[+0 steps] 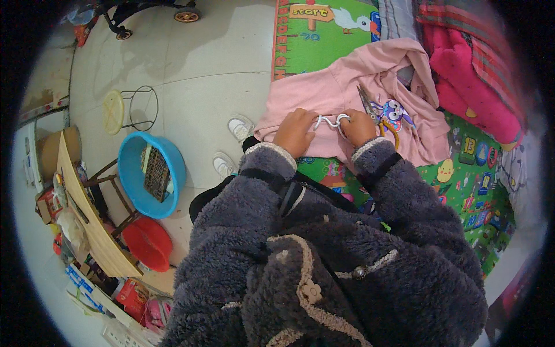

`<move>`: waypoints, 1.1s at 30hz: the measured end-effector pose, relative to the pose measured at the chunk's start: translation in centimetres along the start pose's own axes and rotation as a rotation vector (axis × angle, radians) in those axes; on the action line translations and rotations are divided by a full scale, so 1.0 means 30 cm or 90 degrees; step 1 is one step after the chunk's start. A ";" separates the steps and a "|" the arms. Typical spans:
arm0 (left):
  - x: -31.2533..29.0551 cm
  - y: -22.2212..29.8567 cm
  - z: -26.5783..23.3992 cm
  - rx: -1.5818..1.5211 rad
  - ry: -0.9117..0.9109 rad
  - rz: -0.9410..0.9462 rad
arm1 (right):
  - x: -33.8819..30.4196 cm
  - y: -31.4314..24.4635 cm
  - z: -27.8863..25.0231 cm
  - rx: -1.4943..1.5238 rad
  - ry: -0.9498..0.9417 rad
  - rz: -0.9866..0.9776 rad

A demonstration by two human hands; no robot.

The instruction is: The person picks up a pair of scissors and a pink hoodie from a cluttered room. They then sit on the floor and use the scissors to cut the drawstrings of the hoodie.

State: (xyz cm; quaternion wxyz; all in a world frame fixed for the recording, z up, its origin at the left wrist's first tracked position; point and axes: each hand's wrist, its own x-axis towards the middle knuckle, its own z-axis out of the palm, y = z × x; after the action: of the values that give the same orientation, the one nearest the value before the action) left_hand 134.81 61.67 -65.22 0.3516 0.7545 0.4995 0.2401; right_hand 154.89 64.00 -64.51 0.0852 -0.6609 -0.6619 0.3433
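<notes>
Head view. The left hand [295, 133] and right hand [359, 127] face each other above a pink cloth [312, 87], each with fingers closed on a white cord [330, 121]. The cord lies between them, its short span bent rather than taut; a grip at either side presumably lets both hands control the bend. The right fingers partly cover the cord, so whether it is knotted there cannot be told. The cloth, spread over a green mat [315, 49], probably serves as a soft work surface. Scissors [370, 110] rest on it just beside the right hand, apparently for easy reach, near a cartoon figure [394, 110]. A blue tub [123, 168] and a stool [113, 113] stand well apart, at left.
</notes>
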 end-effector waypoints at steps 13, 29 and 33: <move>-0.012 -0.028 0.006 -0.046 -0.003 -0.050 | -0.004 -0.053 0.045 -0.098 0.038 0.088; -0.027 -0.019 0.006 0.029 0.015 -0.066 | -0.024 -0.023 0.027 0.032 0.062 0.103; -0.030 -0.016 0.004 0.032 0.016 -0.061 | -0.034 0.029 -0.011 0.062 0.026 0.147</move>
State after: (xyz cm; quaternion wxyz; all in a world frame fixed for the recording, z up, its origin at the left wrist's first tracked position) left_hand 134.28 60.93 -65.68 0.3370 0.7352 0.5456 0.2198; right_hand 155.90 63.07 -64.42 0.0902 -0.7347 -0.5621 0.3689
